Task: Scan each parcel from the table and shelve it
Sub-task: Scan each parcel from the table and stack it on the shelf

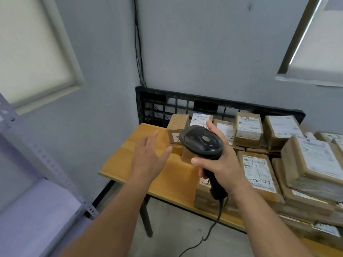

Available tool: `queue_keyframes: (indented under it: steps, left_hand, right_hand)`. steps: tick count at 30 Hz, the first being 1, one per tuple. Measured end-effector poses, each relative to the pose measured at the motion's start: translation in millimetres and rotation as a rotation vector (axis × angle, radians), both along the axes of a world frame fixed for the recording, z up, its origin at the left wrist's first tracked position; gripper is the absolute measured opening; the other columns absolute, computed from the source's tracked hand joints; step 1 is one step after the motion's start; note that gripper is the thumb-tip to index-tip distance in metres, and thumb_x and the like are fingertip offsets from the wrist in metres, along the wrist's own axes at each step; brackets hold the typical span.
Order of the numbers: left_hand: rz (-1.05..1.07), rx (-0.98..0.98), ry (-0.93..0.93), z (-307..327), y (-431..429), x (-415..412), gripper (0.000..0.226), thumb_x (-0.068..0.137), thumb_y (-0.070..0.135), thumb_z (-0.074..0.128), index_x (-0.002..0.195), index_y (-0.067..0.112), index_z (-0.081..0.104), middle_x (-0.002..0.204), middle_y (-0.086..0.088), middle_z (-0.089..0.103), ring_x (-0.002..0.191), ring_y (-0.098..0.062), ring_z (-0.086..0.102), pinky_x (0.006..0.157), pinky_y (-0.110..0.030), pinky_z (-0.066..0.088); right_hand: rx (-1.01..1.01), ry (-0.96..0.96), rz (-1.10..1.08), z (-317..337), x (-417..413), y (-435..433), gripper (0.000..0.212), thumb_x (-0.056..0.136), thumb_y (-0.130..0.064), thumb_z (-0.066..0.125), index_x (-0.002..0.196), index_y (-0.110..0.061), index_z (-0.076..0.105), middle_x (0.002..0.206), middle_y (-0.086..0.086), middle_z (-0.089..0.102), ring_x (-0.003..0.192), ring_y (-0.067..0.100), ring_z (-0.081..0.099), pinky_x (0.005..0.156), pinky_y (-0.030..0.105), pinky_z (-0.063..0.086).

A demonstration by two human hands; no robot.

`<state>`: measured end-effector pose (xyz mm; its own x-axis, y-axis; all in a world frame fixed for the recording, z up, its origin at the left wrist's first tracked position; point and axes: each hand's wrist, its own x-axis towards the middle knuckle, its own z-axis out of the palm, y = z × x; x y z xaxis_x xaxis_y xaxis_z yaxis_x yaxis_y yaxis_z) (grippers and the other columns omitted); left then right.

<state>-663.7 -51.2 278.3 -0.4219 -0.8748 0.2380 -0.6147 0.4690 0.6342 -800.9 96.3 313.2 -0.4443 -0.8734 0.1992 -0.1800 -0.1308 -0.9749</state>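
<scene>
Several brown cardboard parcels with white labels crowd the wooden table [128, 160]. A small box [177, 129] with a side label stands at the pile's left end. My left hand [148, 158] hovers open over the bare tabletop, fingers spread, just left of that box and not touching it. My right hand [220, 162] grips a black corded barcode scanner [202, 141] by its handle, its head raised in front of the parcels. A flat labelled parcel [258, 171] lies right of that hand.
A black plastic pallet [157, 104] leans against the wall behind the table. A grey metal shelf rack [42, 201] stands at the left, its upright near the table's corner. Taller parcel stacks [311, 164] fill the right side. The scanner's cable [209, 232] hangs toward the floor.
</scene>
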Motion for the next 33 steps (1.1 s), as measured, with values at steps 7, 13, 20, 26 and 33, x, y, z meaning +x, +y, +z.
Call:
queue_keyframes:
  steps: [7,13,20,26,33]
  left_hand:
    - [-0.107,0.056,-0.089,-9,-67,-75,0.071,0.091,0.052,0.053,0.15,0.03,0.021,0.149,-0.002,0.034,0.136,-0.023,0.031,0.108,-0.041,0.032]
    - [-0.18,0.074,-0.163,-25,-117,-115,0.071,0.091,0.052,0.052,0.151,0.03,0.02,0.151,-0.003,0.029,0.139,-0.023,0.026,0.108,-0.039,0.032]
    - [-0.23,0.096,-0.39,-40,-168,-160,0.084,0.085,0.069,0.047,0.152,0.032,0.01,0.157,-0.016,0.015,0.143,-0.035,0.018,0.112,-0.047,0.025]
    - [-0.246,0.088,-0.627,-58,-195,-183,0.09,0.081,0.081,0.033,0.152,0.029,0.013,0.154,-0.019,0.022,0.139,-0.038,0.023,0.108,-0.046,0.03]
    - [-0.251,0.152,-0.593,-56,-198,-186,0.081,0.081,0.071,0.05,0.146,0.028,0.027,0.135,-0.021,0.038,0.123,-0.036,0.036,0.097,-0.04,0.036]
  right_hand:
    - [0.037,-0.009,-0.138,-9,-48,-38,0.097,0.075,0.008,0.075,0.146,-0.042,0.033,0.12,0.007,0.06,0.053,0.025,0.06,0.051,0.032,0.055]
    - [0.064,-0.04,-0.222,-20,-71,-76,0.097,0.075,0.007,0.076,0.145,-0.045,0.032,0.11,0.016,0.06,0.052,0.025,0.06,0.05,0.029,0.053]
    - [0.119,-0.107,-0.296,-39,-82,-104,0.098,0.067,-0.008,0.079,0.141,-0.054,0.032,0.107,0.02,0.058,0.052,0.026,0.059,0.053,0.031,0.052]
    - [0.106,-0.144,-0.341,-48,-86,-115,0.094,0.066,-0.007,0.078,0.123,-0.072,0.041,0.109,0.019,0.057,0.052,0.026,0.059,0.052,0.03,0.052]
    - [0.12,-0.155,-0.369,-48,-84,-113,0.093,0.066,-0.007,0.078,0.123,-0.071,0.042,0.118,0.022,0.056,0.053,0.026,0.059,0.053,0.032,0.052]
